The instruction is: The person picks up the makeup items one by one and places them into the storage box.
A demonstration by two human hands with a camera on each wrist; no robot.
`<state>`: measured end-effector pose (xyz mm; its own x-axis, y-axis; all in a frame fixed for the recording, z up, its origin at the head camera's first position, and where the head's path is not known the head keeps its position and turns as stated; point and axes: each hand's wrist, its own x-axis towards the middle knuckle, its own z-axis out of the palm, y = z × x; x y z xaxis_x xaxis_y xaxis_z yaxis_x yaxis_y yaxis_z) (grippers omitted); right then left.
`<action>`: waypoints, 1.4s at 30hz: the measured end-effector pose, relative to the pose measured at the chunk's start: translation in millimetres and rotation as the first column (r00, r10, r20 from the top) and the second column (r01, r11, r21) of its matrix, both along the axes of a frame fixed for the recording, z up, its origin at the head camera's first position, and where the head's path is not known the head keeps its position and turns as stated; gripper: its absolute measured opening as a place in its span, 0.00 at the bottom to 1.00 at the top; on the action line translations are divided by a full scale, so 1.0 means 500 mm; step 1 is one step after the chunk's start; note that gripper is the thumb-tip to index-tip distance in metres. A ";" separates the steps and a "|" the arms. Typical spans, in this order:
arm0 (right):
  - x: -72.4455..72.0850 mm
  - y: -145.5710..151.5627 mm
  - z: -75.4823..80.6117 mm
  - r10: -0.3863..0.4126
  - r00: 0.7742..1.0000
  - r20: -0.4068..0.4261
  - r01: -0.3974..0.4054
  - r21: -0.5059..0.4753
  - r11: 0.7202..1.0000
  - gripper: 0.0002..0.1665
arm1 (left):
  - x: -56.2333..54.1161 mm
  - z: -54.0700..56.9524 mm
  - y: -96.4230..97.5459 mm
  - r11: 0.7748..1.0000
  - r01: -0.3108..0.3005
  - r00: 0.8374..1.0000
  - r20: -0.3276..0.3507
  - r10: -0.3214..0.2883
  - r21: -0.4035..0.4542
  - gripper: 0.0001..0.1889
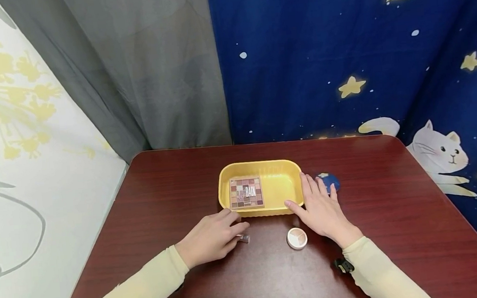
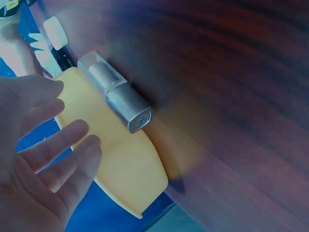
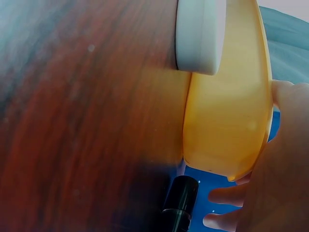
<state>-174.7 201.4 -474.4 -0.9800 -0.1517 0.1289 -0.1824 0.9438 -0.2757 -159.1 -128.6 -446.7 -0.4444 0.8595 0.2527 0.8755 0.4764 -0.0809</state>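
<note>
A lipstick-like tube (image 2: 116,89) with a clear cap end and a silver base lies on the table beside the yellow tray (image 1: 284,210). My left hand (image 1: 212,236) hovers by the tube, fingers loosely bent; the left wrist view shows a gap between them. Inside the tray's left half rests an eyeshadow palette (image 1: 245,193) with a grid of shades. My right hand (image 1: 322,208) touches the tray's right end, thumb at the front rim and fingers extended along the side. In front of the tray sits a round white pot (image 1: 297,238) with cream-toned sections.
A round blue item (image 1: 328,182) with a yellow star lies beyond the right fingers, partly covered. The right wrist view shows a black cylinder (image 3: 181,200) near that hand. Grey and blue curtains (image 1: 298,58) hang behind the dark red table (image 1: 173,178).
</note>
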 end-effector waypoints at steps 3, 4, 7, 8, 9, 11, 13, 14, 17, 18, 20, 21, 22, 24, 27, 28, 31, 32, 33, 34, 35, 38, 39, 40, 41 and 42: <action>0.000 0.000 -0.002 0.001 1.000 0.003 -0.001 -0.011 1.000 0.64 | 0.003 -0.007 -0.004 1.000 -0.005 1.000 -0.010 0.005 0.007 0.14; 0.000 0.000 -0.003 0.001 1.000 0.003 -0.001 -0.012 1.000 0.64 | 0.004 -0.009 -0.005 1.000 -0.008 1.000 -0.012 0.008 0.007 0.13; 0.001 -0.001 -0.004 0.002 1.000 0.005 -0.002 -0.016 1.000 0.64 | 0.006 -0.014 -0.009 1.000 -0.020 1.000 -0.008 0.020 0.000 0.13; 0.002 -0.001 -0.004 0.002 1.000 0.006 -0.001 -0.015 1.000 0.64 | 0.006 -0.015 -0.010 1.000 -0.024 1.000 -0.006 0.024 -0.006 0.13; 0.002 -0.001 -0.005 0.001 1.000 0.005 -0.001 -0.015 1.000 0.64 | 0.006 -0.016 -0.011 1.000 -0.027 1.000 -0.001 0.027 -0.009 0.12; 0.002 -0.001 -0.005 0.001 1.000 0.007 0.000 -0.017 1.000 0.64 | 0.007 -0.019 -0.011 0.999 -0.031 1.000 0.005 0.031 -0.015 0.11; 0.002 -0.001 -0.004 0.001 1.000 0.006 -0.001 -0.018 1.000 0.64 | 0.007 -0.022 -0.012 0.999 -0.030 1.000 0.007 0.030 -0.017 0.10; 0.002 -0.001 -0.004 0.002 1.000 0.007 -0.002 -0.019 1.000 0.64 | 0.007 -0.023 -0.012 0.999 -0.030 1.000 0.007 0.030 -0.017 0.09; 0.002 -0.002 -0.003 0.004 1.000 0.008 -0.003 -0.024 1.000 0.64 | 0.007 -0.027 -0.013 1.000 -0.025 1.000 0.002 0.025 -0.016 0.09; 0.002 -0.002 -0.003 0.004 1.000 0.008 -0.003 -0.024 1.000 0.64 | 0.007 -0.028 -0.013 1.000 -0.023 1.000 0.001 0.023 -0.014 0.10; 0.002 -0.002 -0.003 0.003 1.000 0.008 -0.003 -0.024 1.000 0.64 | 0.006 -0.028 -0.014 1.000 -0.023 1.000 0.000 0.023 -0.011 0.11; 0.002 -0.002 -0.002 0.002 1.000 0.007 -0.002 -0.022 1.000 0.64 | 0.006 -0.029 -0.014 1.000 -0.024 1.000 0.001 0.024 -0.009 0.11; 0.002 -0.002 -0.002 0.002 1.000 0.005 -0.002 -0.021 1.000 0.64 | 0.006 -0.029 -0.014 1.000 -0.025 1.000 0.003 0.025 -0.008 0.12; 0.002 -0.002 -0.002 0.000 1.000 0.005 0.000 -0.016 1.000 0.64 | 0.005 -0.031 -0.013 1.000 -0.026 1.000 0.008 0.026 -0.005 0.12; 0.003 -0.001 -0.001 0.000 1.000 0.002 0.000 -0.013 1.000 0.64 | 0.004 -0.034 -0.012 1.000 -0.029 0.999 0.013 0.029 -0.007 0.11; 0.003 -0.001 -0.001 0.000 1.000 0.002 0.000 -0.014 1.000 0.63 | 0.004 -0.035 -0.012 1.000 -0.030 0.999 0.014 0.030 -0.009 0.11; 0.002 -0.002 0.000 0.000 1.000 0.002 0.000 -0.017 1.000 0.64 | 0.005 -0.037 -0.012 0.999 -0.030 0.999 0.015 0.030 -0.012 0.12; 0.003 -0.002 0.000 -0.001 1.000 0.002 0.001 -0.017 1.000 0.64 | 0.005 -0.037 -0.012 1.000 -0.029 0.999 0.015 0.029 -0.011 0.13; 0.002 -0.002 0.000 -0.001 1.000 0.003 0.001 -0.018 1.000 0.64 | 0.006 -0.037 -0.012 1.000 -0.028 1.000 0.014 0.028 -0.009 0.13; 0.002 -0.002 0.001 0.000 1.000 0.005 0.000 -0.018 1.000 0.64 | 0.006 -0.037 -0.012 1.000 -0.026 1.000 0.014 0.026 -0.006 0.13; 0.002 -0.002 0.001 0.000 1.000 0.006 0.000 -0.016 1.000 0.64 | 0.006 -0.037 -0.012 1.000 -0.024 1.000 0.015 0.024 -0.002 0.14; 0.002 -0.001 0.001 0.000 1.000 0.005 0.000 -0.013 1.000 0.64 | 0.007 -0.032 -0.013 1.000 -0.022 0.999 0.025 0.022 0.011 0.14; 0.002 -0.001 0.001 0.001 1.000 0.005 -0.001 -0.011 1.000 0.64 | 0.007 -0.028 -0.014 1.000 -0.023 0.999 0.032 0.022 0.015 0.14; 0.001 -0.001 0.001 0.002 1.000 0.005 -0.002 -0.011 1.000 0.64 | 0.008 -0.025 -0.014 1.000 -0.024 0.999 0.042 0.023 0.019 0.15; 0.001 -0.001 0.002 0.002 1.000 0.005 -0.002 -0.011 1.000 0.64 | 0.007 -0.021 -0.014 0.999 -0.024 0.998 0.053 0.023 0.023 0.15; 0.001 0.000 0.002 0.002 1.000 0.003 -0.002 -0.010 1.000 0.64 | 0.008 -0.016 -0.014 0.999 -0.026 0.998 0.064 0.024 0.025 0.16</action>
<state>-174.2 201.3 -473.4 -0.9800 -0.1527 0.1275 -0.1838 0.9404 -0.2860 -155.4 -135.6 -454.8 -0.4813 0.8415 0.2454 0.8663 0.4994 -0.0131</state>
